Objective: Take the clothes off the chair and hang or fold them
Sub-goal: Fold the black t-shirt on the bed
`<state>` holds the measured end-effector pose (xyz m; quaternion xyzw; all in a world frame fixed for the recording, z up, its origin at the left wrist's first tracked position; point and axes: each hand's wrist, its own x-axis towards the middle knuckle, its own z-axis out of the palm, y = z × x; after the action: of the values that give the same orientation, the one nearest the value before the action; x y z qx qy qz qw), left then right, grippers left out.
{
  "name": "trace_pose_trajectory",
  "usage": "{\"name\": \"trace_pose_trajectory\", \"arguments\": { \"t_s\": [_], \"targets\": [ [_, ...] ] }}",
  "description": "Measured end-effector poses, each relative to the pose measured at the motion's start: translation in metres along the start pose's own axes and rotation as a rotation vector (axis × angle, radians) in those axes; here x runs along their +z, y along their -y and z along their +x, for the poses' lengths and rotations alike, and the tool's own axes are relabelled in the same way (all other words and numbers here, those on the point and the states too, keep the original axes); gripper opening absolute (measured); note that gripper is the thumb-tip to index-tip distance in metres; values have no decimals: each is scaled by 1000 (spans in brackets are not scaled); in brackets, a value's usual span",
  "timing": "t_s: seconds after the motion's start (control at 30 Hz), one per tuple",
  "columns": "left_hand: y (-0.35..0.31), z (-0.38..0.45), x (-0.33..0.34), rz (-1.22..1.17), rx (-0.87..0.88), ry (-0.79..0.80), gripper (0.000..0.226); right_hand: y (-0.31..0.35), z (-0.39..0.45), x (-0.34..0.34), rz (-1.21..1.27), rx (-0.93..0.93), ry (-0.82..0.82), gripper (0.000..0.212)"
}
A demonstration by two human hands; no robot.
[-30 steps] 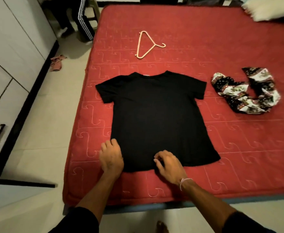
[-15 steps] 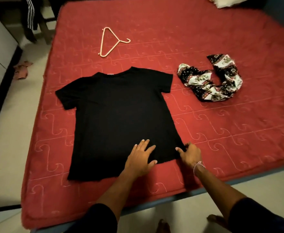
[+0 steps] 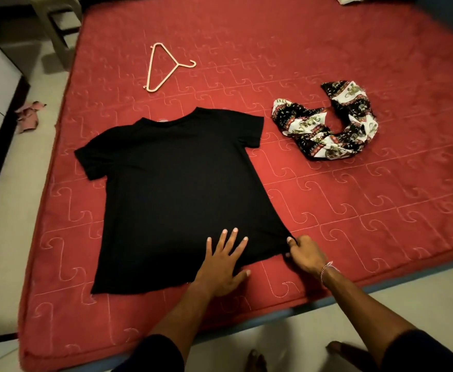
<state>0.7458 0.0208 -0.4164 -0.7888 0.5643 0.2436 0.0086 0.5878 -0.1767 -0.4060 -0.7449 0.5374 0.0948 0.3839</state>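
- Black t-shirt flat on red bed, collar away.
- Left hand pressing hem, fingers spread.
- Right hand pinching hem's right corner.
- Patterned cloth and hanger lying beyond.

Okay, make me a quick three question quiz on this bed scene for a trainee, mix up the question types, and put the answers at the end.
1. True or false: the left hand lies flat, fingers spread, on the black T-shirt.
2. Multiple choice: the right hand pinches which part of the T-shirt? A) collar B) a sleeve C) the near hem corner
3. Fill in: on the red mattress, past the T-shirt's collar, lies an empty ____; the patterned cloth lies bunched off to the right.

Key: 1 true; 2 C; 3 hanger
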Motion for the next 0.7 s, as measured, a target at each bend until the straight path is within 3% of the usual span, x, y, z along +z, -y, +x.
{"name": "trace_pose_trajectory", "arguments": {
  "t_s": [0.07, 0.17, 0.23, 0.4, 0.53, 0.6, 0.7],
  "targets": [
    [-2, -3, 4, 13, 7, 8, 80, 6, -2, -2, -104, 26, 10, 39],
    [-6, -6, 9, 36, 11, 12, 80, 21, -7, -1, -286, -34, -165, 38],
    [-9, -6, 10, 40, 10, 1, 79, 27, -8, 2, -255, -94, -243, 45],
    [-8, -6, 10, 10, 19, -25, 73, 17, 7, -4, -23, 23, -152, 25],
    [-6, -2, 2, 12, 14, -129, 64, 2, 14, -10, 86, 12, -58, 46],
    [-10, 5, -8, -4, -3, -176, 61, -1, 18, -13, 59, 16, -12, 50],
    [-15, 21, -25, -19, -36, -249, 57, 11, 17, -21, -108, -2, 80, 29]
  ]
}}
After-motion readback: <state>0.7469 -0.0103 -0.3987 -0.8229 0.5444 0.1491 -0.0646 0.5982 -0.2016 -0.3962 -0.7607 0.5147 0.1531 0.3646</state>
